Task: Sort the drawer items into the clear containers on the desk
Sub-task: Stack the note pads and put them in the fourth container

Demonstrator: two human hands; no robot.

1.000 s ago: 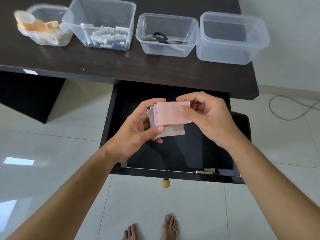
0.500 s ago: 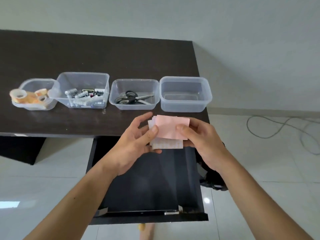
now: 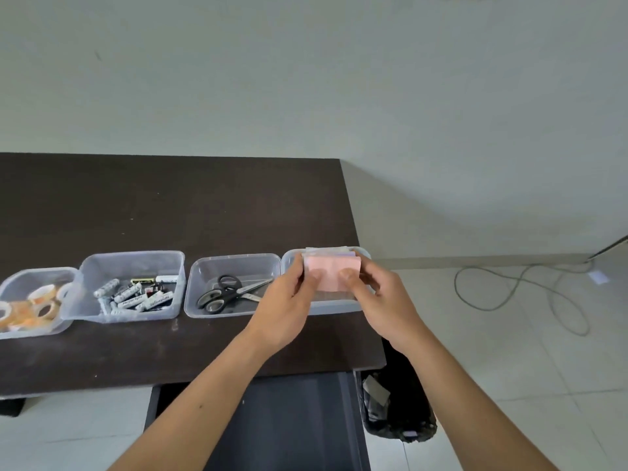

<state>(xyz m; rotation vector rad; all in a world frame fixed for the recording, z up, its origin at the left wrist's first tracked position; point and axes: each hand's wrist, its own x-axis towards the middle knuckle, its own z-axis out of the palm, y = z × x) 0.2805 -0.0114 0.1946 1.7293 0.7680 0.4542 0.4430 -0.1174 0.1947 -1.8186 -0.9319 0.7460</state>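
- Step in hand, by judgement: placing the last sorted group, a stack of paper notes [image 3: 329, 276], into the rightmost clear container [image 3: 339, 305].
- Left hand [image 3: 289, 305] clamped on the stack's left edge, thumb on the pink top sheet; right hand [image 3: 380, 300] clamped on the right edge, thumb likewise on top.
- Stack held level over the container's opening, top edge near the far rim. Resting on the floor or hanging clear of it: cannot tell.
- Other containers on the desk [image 3: 170, 205] already loaded: tape rolls [image 3: 30, 305] far left, batteries [image 3: 136, 295] next, scissors [image 3: 231, 292] just beside the target.
- Drawer [image 3: 292, 423] open below the desk edge; visible part dark, no items made out.
- Next move, by judgement: lower the stack flat, release both grips together so the sheets stay squared, withdraw upward without catching the thin rim.
- Risk: loose sheets fanning if one side is let go first.
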